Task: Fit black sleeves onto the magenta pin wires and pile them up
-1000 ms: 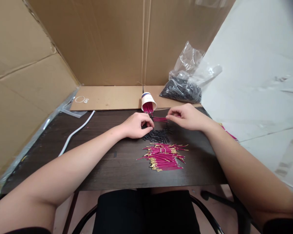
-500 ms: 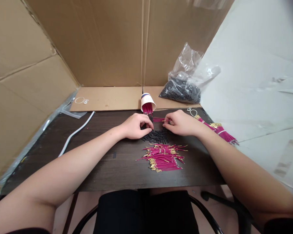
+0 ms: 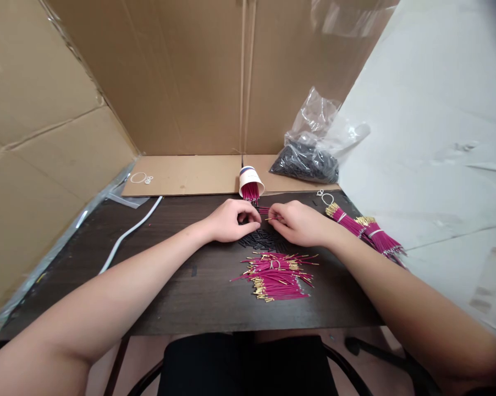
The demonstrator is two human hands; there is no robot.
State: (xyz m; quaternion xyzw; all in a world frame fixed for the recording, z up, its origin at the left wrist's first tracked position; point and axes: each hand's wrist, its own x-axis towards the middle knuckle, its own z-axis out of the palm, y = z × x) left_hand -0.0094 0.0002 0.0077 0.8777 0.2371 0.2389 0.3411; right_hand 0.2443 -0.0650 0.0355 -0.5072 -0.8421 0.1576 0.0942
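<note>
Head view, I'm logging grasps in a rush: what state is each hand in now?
Left hand: fingers curled toward the thumb; whether it holds anything cannot be told.
Right hand: closed, pinching a gold-tipped wire.

1 camera, worn on the head, faces forward and down from above the lap (image 3: pixel 207 366), near the table (image 3: pixel 190 308); left hand (image 3: pixel 231 221) and right hand (image 3: pixel 294 223) fall mid-frame, with the cardboard wall (image 3: pixel 182 82) behind.
</note>
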